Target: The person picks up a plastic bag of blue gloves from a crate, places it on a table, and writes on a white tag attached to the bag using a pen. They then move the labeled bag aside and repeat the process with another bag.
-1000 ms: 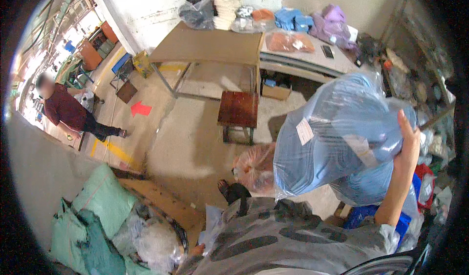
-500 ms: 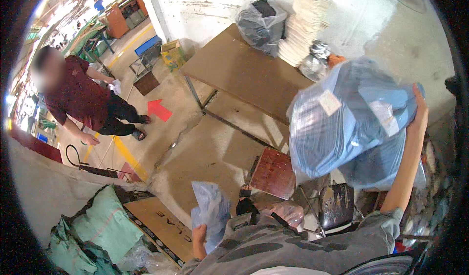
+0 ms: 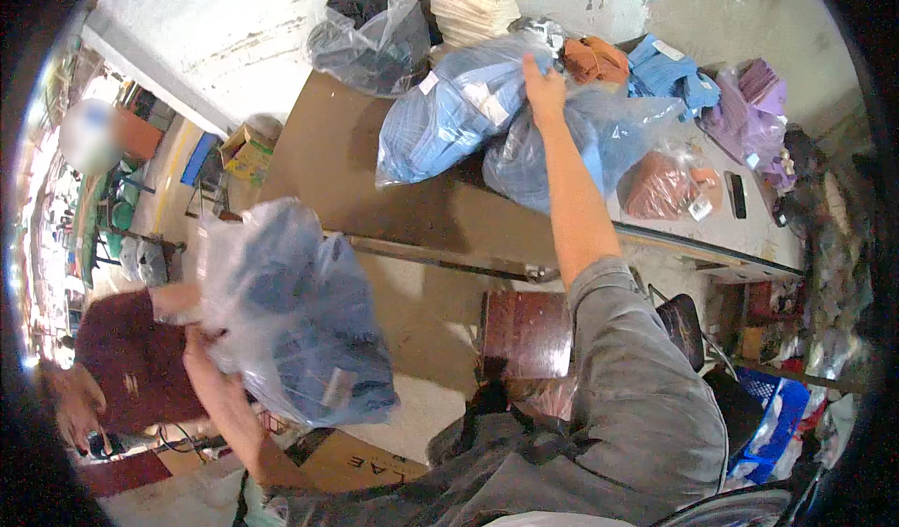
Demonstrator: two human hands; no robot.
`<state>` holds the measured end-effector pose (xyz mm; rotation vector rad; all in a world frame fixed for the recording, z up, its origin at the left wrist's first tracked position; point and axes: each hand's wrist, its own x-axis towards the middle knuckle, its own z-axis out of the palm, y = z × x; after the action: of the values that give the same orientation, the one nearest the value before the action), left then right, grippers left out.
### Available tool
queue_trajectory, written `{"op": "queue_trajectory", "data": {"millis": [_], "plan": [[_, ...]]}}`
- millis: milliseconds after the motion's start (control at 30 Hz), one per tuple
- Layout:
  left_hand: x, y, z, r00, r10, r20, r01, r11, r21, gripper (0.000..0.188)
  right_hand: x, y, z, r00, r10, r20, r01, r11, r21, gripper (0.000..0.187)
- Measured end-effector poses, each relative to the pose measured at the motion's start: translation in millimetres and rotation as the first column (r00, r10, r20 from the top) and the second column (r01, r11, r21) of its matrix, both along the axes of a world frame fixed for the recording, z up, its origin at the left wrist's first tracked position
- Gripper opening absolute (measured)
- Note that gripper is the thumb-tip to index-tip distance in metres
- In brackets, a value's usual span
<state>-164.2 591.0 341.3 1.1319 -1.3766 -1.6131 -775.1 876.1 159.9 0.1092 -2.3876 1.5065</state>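
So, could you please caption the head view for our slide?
Right hand on a blue clothing bag atop the brown table; left hand lifts a dark-clothes bag.

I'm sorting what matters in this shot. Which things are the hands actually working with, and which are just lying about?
In hand:
right hand on the light-blue bags, on the brown table
left hand holding the dark-clothes bag

Lying about:
black bag
purple bags
wooden stool

Two bagged bundles (image 3: 524,124) on worktop (image 3: 375,190), upper centre of frame. Third bag (image 3: 295,316) lower left, in front of worktop. Stool (image 3: 524,335) below worktop edge, centre.
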Motion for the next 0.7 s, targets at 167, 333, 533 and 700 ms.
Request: {"op": "queue_trajectory", "data": {"millis": [167,333,533,700], "plan": [[-123.3,-118.5,9.2,1.000,0.015,-0.014,-0.018,0.980,-0.201,0.028,-62.1,49.1,-31.4,0.971,0.084,0.222,-0.109,0.989,0.104,0.097],[-317.6,-148.7,-100.7,0.967,-0.256,0.006,0.249,0.934,-0.256,0.025,-68.6,71.6,-45.9,0.977,0.167,0.134,-0.191,0.961,0.197,0.087],[-417.9,-66.8,-200.4,0.417,0.287,0.862,0.462,0.751,-0.473,0.049,-73.2,79.7,-40.4,0.961,0.106,0.254,-0.116,0.993,0.025,0.079],[-436.3,-24.5,-199.1,0.353,0.394,0.849,0.482,0.701,-0.525,0.052,-80.5,79.7,-48.8,0.968,0.143,0.205,-0.152,0.988,0.029,0.072]]}}
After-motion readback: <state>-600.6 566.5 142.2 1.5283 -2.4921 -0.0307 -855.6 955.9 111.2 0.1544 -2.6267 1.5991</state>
